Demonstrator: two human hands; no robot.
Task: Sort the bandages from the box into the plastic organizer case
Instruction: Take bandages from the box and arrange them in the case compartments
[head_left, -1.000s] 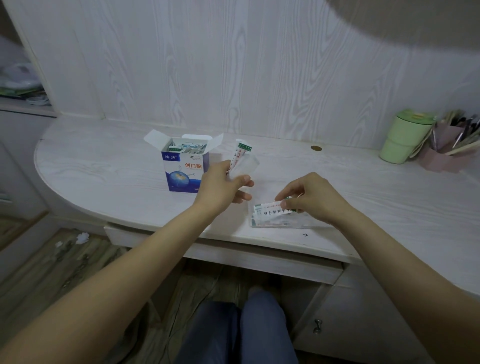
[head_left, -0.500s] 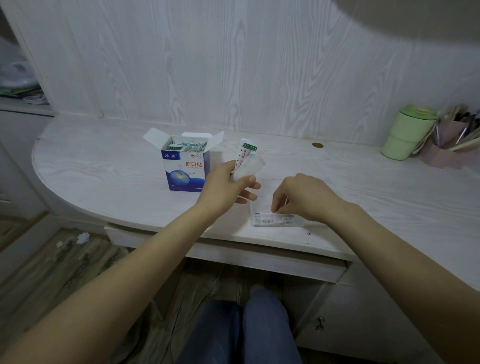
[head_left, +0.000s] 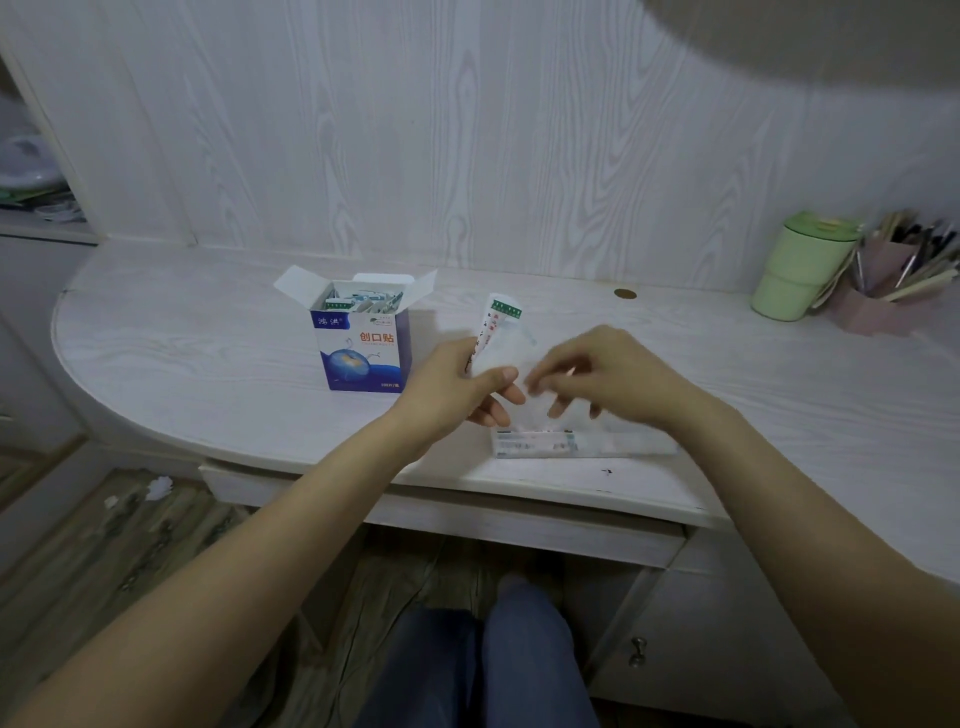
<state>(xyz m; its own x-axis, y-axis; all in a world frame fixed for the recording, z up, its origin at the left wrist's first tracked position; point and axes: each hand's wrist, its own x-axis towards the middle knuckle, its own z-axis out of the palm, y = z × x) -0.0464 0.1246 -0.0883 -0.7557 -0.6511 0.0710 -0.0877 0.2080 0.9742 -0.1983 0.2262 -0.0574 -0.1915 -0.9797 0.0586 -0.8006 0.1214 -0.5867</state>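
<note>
From the head camera, your left hand (head_left: 457, 387) is raised over the worktop (head_left: 208, 332), thumb and fingers pinching a small bunch of bandages (head_left: 496, 325) that stands upright out of the grip — white wrappers with green tips. Something clear and blurred sits against them in the same hand; you cannot tell what it is.

Your right hand (head_left: 608, 376) hovers just beside the left, fingers loosely bent and blurred, not plainly holding anything. Its fingertips are close to the left hand, but whether they touch it cannot be told.

Below both hands, near the front edge of the worktop, lies the flat clear plastic case (head_left: 582, 444), with bandages showing in its left end. The right end is too blurred to read.

The bandage box (head_left: 363, 348) stands upright to the left of your hands, blue and white, flaps open, more wrapped bandages showing at its top.

At the far right of the worktop stands a green cup (head_left: 797, 265), and just beside it a pink holder (head_left: 878, 293) full of pens — well apart from the case.
</note>
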